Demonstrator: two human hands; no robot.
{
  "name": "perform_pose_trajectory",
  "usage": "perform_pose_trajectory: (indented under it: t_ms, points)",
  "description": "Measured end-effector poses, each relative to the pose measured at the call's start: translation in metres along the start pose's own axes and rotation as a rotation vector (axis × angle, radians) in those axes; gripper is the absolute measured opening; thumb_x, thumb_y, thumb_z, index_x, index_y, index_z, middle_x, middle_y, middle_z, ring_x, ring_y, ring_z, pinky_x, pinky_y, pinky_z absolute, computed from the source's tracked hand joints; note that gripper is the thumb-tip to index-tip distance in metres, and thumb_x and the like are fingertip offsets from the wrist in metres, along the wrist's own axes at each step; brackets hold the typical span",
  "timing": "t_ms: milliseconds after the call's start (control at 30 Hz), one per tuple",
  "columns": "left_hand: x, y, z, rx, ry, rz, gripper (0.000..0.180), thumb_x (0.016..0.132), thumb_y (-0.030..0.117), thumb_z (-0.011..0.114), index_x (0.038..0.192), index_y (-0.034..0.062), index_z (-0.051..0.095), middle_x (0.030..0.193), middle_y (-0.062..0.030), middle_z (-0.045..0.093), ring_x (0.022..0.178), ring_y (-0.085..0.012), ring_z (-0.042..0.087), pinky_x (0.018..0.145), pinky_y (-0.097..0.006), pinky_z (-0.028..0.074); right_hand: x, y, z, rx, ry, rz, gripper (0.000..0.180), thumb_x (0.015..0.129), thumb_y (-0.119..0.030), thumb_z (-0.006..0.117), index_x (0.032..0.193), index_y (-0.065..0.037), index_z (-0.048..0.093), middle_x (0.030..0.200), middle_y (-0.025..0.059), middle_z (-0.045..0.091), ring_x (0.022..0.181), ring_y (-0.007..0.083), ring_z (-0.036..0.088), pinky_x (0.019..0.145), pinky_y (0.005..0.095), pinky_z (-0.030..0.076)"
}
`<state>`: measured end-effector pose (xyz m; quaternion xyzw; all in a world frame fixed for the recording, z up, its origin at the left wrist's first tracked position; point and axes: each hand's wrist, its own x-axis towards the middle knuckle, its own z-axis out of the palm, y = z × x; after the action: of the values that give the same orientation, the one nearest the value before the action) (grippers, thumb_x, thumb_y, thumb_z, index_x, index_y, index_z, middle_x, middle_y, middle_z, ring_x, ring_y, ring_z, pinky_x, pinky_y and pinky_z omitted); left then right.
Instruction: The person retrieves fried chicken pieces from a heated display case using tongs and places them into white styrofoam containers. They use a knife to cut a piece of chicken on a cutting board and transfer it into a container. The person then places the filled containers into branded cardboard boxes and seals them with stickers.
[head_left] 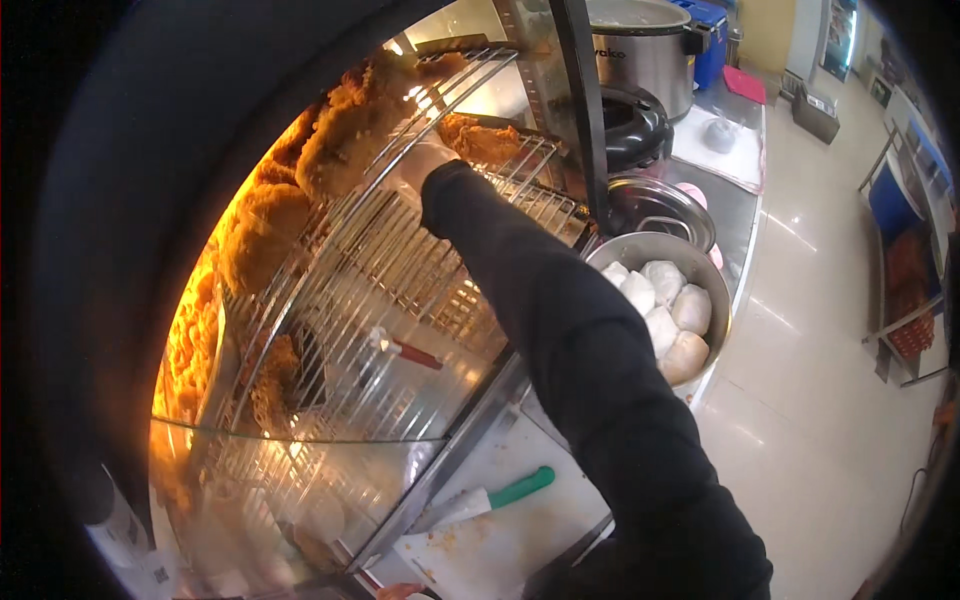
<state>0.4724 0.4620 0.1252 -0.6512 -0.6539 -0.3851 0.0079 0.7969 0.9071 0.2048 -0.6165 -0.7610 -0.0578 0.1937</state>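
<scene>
My right arm in a black sleeve reaches up from the lower right into a heated glass display case. My right hand (pixel 408 168) is pale, perhaps gloved, and lies partly behind the bars of a wire rack (pixel 400 250). It is against a large piece of golden fried chicken (pixel 345 135) on the upper rack. Whether the fingers grip the piece is hidden. Another fried piece (pixel 485 140) lies just right of the hand. More fried chicken (pixel 255 225) fills the left side of the racks. My left hand is out of sight.
A metal bowl (pixel 612 250) of white wrapped balls stands right of the case. A green-handled knife (pixel 515 488) lies on a white cutting board (pixel 500 550). Behind are a pot lid (pixel 660 205), a black pot (pixel 630 125) and a steel cooker (pixel 640 50). A red-handled tool (pixel 412 353) rests inside.
</scene>
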Motion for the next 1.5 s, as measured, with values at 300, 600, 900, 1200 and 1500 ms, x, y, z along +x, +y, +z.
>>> perform_pose_trajectory:
  t_ms: [300, 600, 900, 1200, 1500]
  points:
    - [-0.006, -0.010, 0.002, 0.048, -0.018, -0.058, 0.039, 0.105, 0.020, 0.044, 0.080, -0.0025, 0.063, 0.074, -0.0128, 0.065, 0.066, -0.0268, 0.062, 0.064, -0.037, 0.049, 0.010, -0.025, 0.031, 0.110, 0.022, 0.165, 0.021, 0.090, -0.022, 0.059, 0.100, -0.012, 0.074, 0.109, 0.0081, 0.069, 0.102, 0.0248, 0.066, 0.073, 0.0388, 0.056]
    - [-0.009, -0.011, -0.006, 0.065, -0.011, -0.039, 0.037, 0.105, 0.018, 0.044, 0.081, -0.0030, 0.064, 0.073, -0.0132, 0.064, 0.066, -0.0260, 0.061, 0.065, -0.036, 0.049, 0.017, 0.006, 0.059, 0.135, 0.026, -0.102, 0.028, 0.095, -0.026, 0.055, 0.114, -0.010, 0.067, 0.116, 0.0125, 0.067, 0.104, 0.0287, 0.065, 0.084, 0.0431, 0.054]
    - [-0.028, -0.014, -0.015, -0.019, 0.001, -0.172, 0.037, 0.104, 0.019, 0.044, 0.081, -0.0006, 0.065, 0.073, -0.0123, 0.065, 0.066, -0.0261, 0.061, 0.065, -0.036, 0.048, -0.049, -0.012, 0.000, 0.388, 0.042, -0.071, 0.053, 0.085, -0.052, 0.069, 0.121, -0.013, 0.066, 0.113, 0.0143, 0.069, 0.104, 0.0303, 0.066, 0.091, 0.0371, 0.053]
    - [-0.037, -0.020, -0.016, -0.101, 0.103, -0.107, 0.033, 0.102, 0.019, 0.046, 0.082, 0.0040, 0.068, 0.069, -0.0081, 0.062, 0.061, -0.0209, 0.056, 0.058, -0.034, 0.043, -0.087, 0.043, -0.019, -0.007, 0.341, -0.534, 0.030, 0.090, -0.022, 0.066, 0.118, -0.012, 0.064, 0.114, -0.0007, 0.068, 0.109, 0.0207, 0.062, 0.108, 0.0339, 0.043]
    - [-0.065, -0.040, -0.017, -0.205, 0.149, -0.128, 0.035, 0.103, 0.017, 0.045, 0.083, 0.0000, 0.068, 0.073, -0.0084, 0.064, 0.058, -0.0178, 0.050, 0.055, -0.031, 0.040, -0.074, 0.005, -0.005, 0.379, 0.054, -0.226, 0.033, 0.091, -0.031, 0.061, 0.115, -0.009, 0.068, 0.115, 0.0101, 0.069, 0.110, 0.0234, 0.064, 0.091, 0.0348, 0.052]
